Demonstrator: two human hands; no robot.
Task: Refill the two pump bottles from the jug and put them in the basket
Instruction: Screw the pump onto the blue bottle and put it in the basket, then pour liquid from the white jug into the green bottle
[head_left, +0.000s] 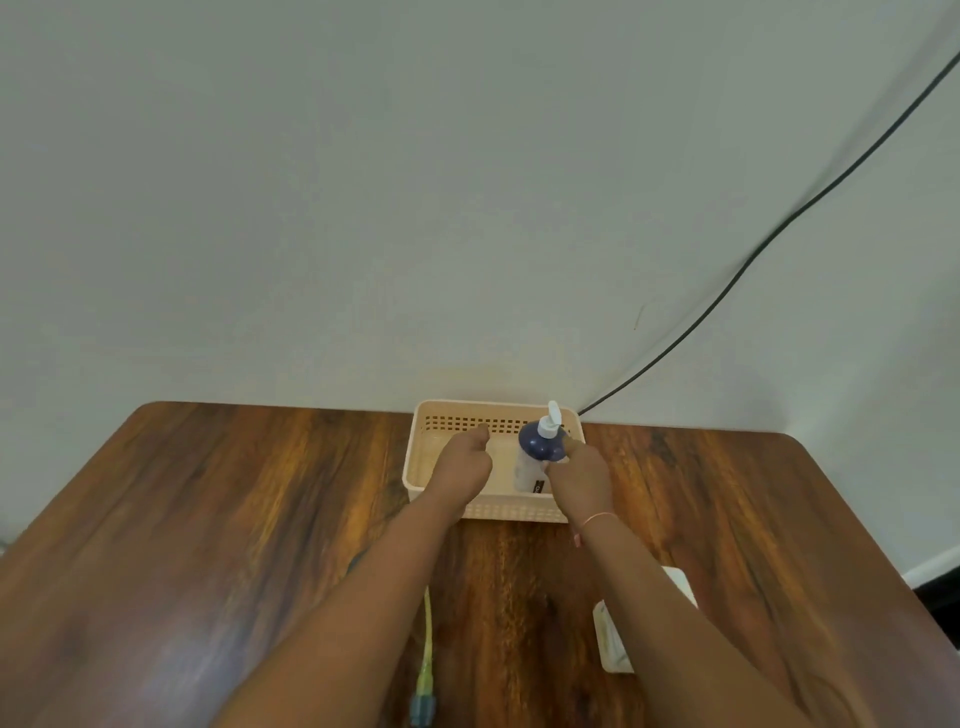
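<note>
A cream perforated basket (441, 415) stands at the far edge of the wooden table, against the wall. Inside its right half stands a pump bottle (537, 444) with a dark blue shoulder, pale body and white pump head. My right hand (576, 480) grips this bottle from the right side. My left hand (462, 462) hovers over the left half of the basket with fingers loosely curled and nothing visible in it. No second bottle and no jug are in view.
A black cable (753, 260) runs down the wall behind the basket. A white flat object (613, 639) lies on the table (208, 519) under my right forearm. A yellow-green cord with a blue plug (426, 675) lies near the front edge.
</note>
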